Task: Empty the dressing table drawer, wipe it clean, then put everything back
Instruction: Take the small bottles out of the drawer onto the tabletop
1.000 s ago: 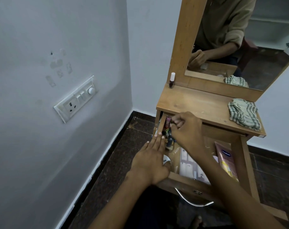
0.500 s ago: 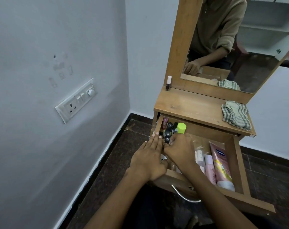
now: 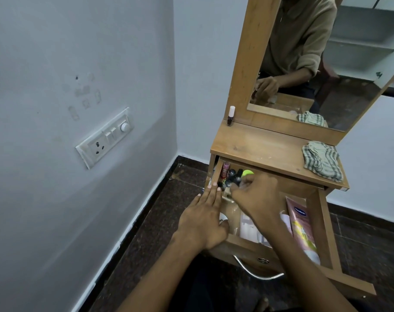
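A: How much room is there around the drawer [image 3: 325, 224]?

B: The wall [image 3: 78, 154] with the switch plate [image 3: 104, 137] runs close along its left side, with a strip of dark floor [image 3: 160, 212] between. The drawer stands pulled out from under the tabletop [image 3: 265, 152], with its curved metal handle [image 3: 256, 270] at the front.

A: And the hands?

B: The left hand [image 3: 203, 221] lies flat, fingers straight and together, along the drawer's left edge. The right hand [image 3: 258, 199] reaches in with curled fingers among the small bottles [image 3: 233, 176]; whether it pinches one I cannot tell.

A: What's inside?

B: Dark small bottles and a lime-green cap [image 3: 247, 172] at the back left, white tubes [image 3: 247, 228] in the middle, a pink tube [image 3: 301, 224] along the right.

A: On top?

B: A nail polish bottle [image 3: 230, 115] stands at the back left, and a checked cloth [image 3: 322, 159] lies crumpled at the right.
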